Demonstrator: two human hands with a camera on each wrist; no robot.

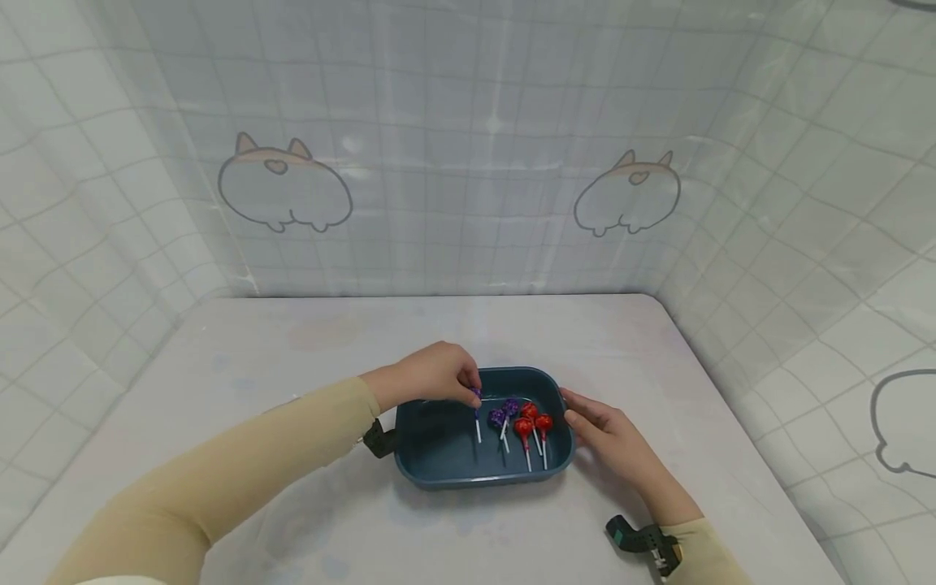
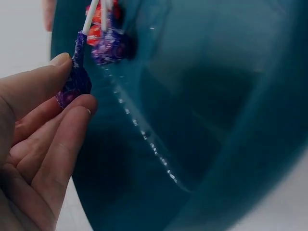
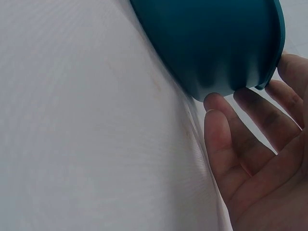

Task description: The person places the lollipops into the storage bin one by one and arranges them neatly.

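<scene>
The left hand [image 1: 433, 375] pinches a round purple-wrapped, white-stick lollipop [image 2: 75, 84] over the dark-teal, rounded-rectangular tray [image 1: 439, 445]; the right hand [image 1: 613, 439], fingers loosely extended, touches its outer wall

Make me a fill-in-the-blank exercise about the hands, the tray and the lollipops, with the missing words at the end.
1. The left hand pinches a purple lollipop whose stick is ____.
2. Lying in the tray are ____ red lollipops.
3. In the head view, the two loose purple lollipops lie to the ____ of the red ones.
4. The right hand touches the tray at its ____ end, as seen in the head view.

Missing words: white; three; left; right.
</scene>
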